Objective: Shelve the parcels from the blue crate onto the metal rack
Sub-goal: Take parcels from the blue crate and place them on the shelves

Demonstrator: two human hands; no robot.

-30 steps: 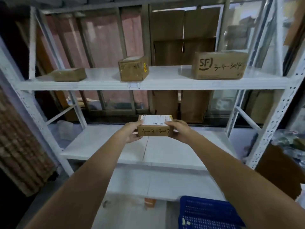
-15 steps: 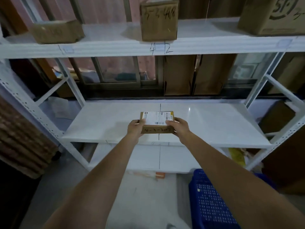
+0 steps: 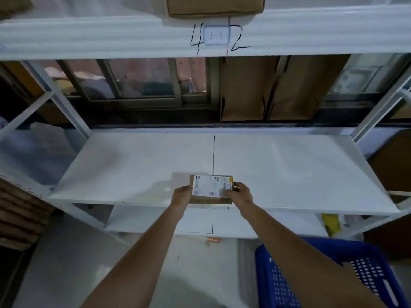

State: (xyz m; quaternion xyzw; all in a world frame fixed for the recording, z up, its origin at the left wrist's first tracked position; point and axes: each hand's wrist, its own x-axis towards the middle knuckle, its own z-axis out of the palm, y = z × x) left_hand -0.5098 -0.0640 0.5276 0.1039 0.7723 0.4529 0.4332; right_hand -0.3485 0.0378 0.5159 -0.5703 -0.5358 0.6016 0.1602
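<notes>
Head view: my left hand (image 3: 182, 195) and right hand (image 3: 241, 193) grip the small parcel (image 3: 211, 189) by its ends. It sits at the front edge of the metal rack's (image 3: 289, 174) middle shelf, the blue crate (image 3: 322, 274) below right.

Both bare arms reach forward from the near edge, stretched out almost straight and angling in toward each other, left arm from the near left, right arm from the near right. The left hand (image 3: 182, 195) grips the left end of the parcel (image 3: 211, 189), back of the hand facing up, fingers curled round the end and out of sight. The right hand (image 3: 241, 194) holds the right end, thumb laid across the top and fingers wrapped round the far side. Wrists are level and roughly in line with the forearms, the two hands at the same height, with only the parcel between them.
</notes>
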